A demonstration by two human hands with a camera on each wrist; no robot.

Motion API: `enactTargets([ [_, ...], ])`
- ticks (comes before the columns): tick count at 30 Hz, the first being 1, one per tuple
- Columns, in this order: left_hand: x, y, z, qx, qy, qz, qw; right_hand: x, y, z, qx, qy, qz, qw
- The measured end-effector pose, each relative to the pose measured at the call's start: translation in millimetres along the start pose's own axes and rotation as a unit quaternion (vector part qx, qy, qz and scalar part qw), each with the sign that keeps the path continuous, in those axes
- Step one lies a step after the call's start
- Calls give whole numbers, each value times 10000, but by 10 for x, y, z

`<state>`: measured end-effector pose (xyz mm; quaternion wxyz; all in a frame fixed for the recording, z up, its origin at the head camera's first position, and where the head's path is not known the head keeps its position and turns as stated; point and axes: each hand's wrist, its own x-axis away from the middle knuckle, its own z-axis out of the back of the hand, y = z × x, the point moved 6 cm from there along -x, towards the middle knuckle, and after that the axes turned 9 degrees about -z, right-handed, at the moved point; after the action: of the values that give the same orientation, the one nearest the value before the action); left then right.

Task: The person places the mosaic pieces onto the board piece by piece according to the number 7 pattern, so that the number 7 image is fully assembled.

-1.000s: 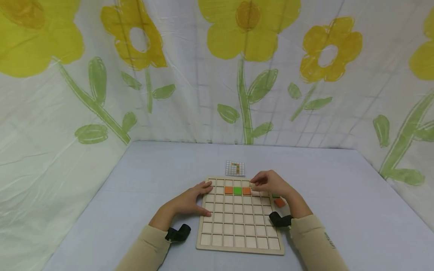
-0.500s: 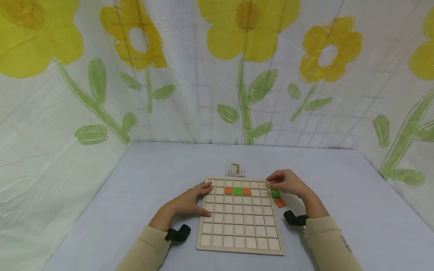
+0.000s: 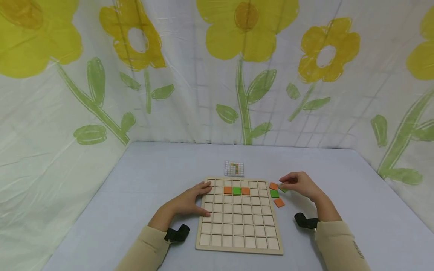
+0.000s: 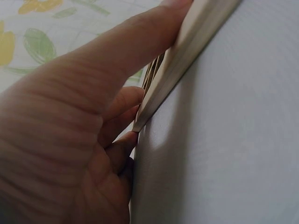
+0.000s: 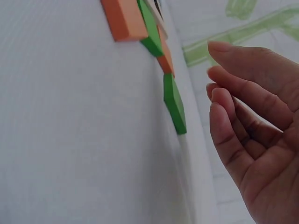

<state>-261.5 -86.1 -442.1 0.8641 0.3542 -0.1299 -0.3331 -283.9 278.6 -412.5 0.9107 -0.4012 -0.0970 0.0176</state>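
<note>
My left hand [image 3: 186,199] rests spread along the left edge of a wooden grid board [image 3: 239,249]; its thumb and fingertips touch the rim [image 4: 175,60] in the left wrist view. One row of the board holds an orange tile [image 3: 228,190], a green tile [image 3: 236,191] and another orange tile [image 3: 245,191], side by side. Right of the board, my right hand [image 3: 301,184] hovers with loosely bent fingers beside a loose green tile [image 3: 283,190]. Nothing shows between thumb and fingers of that hand [image 5: 252,116] in the right wrist view.
Also loose by the board's right edge lie an orange tile [image 3: 274,186], a green tile [image 3: 274,194] and a second orange tile [image 3: 279,203]. A small card [image 3: 234,168] with a coloured grid pattern lies behind the board. A flower-printed curtain [image 3: 190,94] backs the table.
My right hand has moved right, from over the board's upper right squares to the loose tiles, uncovering more of them. The left hand stays at the board's edge.
</note>
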Motion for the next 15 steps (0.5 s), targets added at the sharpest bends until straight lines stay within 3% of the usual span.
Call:
enactTargets([
  [15, -11, -28, -5, 2, -16, 68, 10000, 7, 262, 0, -117, 381, -506, 9979],
])
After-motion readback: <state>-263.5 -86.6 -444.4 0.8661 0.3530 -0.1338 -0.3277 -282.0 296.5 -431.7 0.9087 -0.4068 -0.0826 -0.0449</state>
